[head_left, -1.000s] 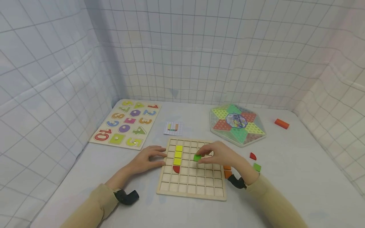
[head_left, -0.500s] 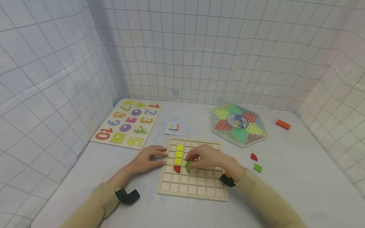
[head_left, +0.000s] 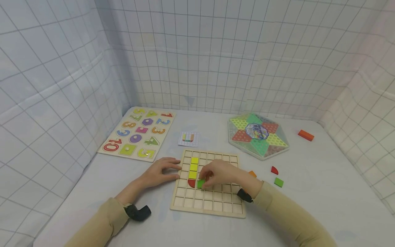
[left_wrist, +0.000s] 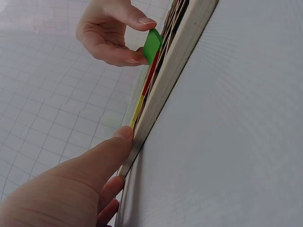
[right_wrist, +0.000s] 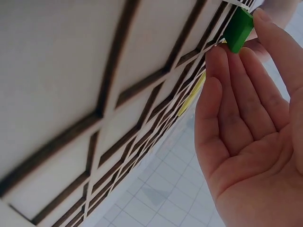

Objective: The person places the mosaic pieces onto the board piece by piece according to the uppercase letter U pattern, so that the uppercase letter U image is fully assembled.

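My right hand (head_left: 220, 173) pinches a green square tile (head_left: 201, 184) between thumb and fingers at the wooden grid board (head_left: 208, 211). In the right wrist view the tile (right_wrist: 239, 29) stands tilted against the grid, its edge at the cells. Just left of it, a red quarter-circle tile (head_left: 191, 183) lies in a cell. Above that, a column of yellow square tiles (head_left: 193, 167) fills several cells. My left hand (head_left: 158, 174) rests at the board's left edge with fingers extended; its thumb (left_wrist: 124, 133) touches the rim in the left wrist view.
A small pattern card (head_left: 188, 138) lies behind the board. To the left is a number puzzle (head_left: 129, 149); a hexagonal star-patterned game box (head_left: 258, 135) sits at the back right. Loose orange (head_left: 252, 174), red (head_left: 274, 170) and green (head_left: 279, 182) tiles and an orange-red block (head_left: 306, 135) lie rightward.
My right hand has carried the green tile left and toward me across the grid, to the cell beside the red quarter-circle. The tile has tipped flatter since half a second ago. My left hand stays put.
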A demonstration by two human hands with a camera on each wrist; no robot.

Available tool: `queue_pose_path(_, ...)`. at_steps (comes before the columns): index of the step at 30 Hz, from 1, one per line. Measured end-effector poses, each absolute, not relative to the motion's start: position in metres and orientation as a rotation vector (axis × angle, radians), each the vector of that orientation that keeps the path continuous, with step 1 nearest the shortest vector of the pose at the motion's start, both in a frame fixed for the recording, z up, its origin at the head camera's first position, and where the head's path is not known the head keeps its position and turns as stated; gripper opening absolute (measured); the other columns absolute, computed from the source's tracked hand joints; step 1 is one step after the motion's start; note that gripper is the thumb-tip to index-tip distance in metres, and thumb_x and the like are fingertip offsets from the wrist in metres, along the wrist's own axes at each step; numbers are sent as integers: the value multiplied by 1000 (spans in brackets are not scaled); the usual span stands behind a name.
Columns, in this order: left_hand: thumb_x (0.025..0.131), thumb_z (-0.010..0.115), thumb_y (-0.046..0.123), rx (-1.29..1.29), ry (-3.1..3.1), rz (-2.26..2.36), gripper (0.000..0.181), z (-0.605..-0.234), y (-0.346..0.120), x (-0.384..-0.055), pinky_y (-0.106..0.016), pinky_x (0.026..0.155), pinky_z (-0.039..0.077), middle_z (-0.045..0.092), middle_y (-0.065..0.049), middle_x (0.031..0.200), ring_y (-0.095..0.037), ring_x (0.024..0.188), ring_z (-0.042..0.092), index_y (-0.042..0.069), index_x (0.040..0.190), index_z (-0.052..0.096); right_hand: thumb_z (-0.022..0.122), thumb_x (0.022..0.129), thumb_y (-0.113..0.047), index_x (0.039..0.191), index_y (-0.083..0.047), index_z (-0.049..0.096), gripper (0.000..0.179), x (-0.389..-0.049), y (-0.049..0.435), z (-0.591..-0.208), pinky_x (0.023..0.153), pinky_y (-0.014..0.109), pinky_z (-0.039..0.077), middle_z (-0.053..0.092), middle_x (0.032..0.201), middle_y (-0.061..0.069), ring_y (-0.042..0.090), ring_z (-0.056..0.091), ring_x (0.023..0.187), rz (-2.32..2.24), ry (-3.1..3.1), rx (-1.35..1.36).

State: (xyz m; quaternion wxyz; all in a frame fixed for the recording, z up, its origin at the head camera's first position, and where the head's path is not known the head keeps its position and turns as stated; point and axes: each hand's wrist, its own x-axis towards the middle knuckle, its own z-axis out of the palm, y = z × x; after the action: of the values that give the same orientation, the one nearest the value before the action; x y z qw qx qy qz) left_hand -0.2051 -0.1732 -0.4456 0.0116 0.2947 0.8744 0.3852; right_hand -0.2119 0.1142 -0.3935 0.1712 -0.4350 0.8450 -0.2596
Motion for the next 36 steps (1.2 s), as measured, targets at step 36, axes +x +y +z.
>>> queue_pose_path(36, 82, 71, 42, 911, 2731, 1203, 36, -447, -173, -205, -50, 107, 29, 55, 0, 132, -27, 129, 40, 21, 111, 70, 78, 78, -30, 98, -19, 70, 24, -213, 116, -401, 68, 18, 49, 66, 86, -13, 1, 58, 75, -734, 2415, -1267)
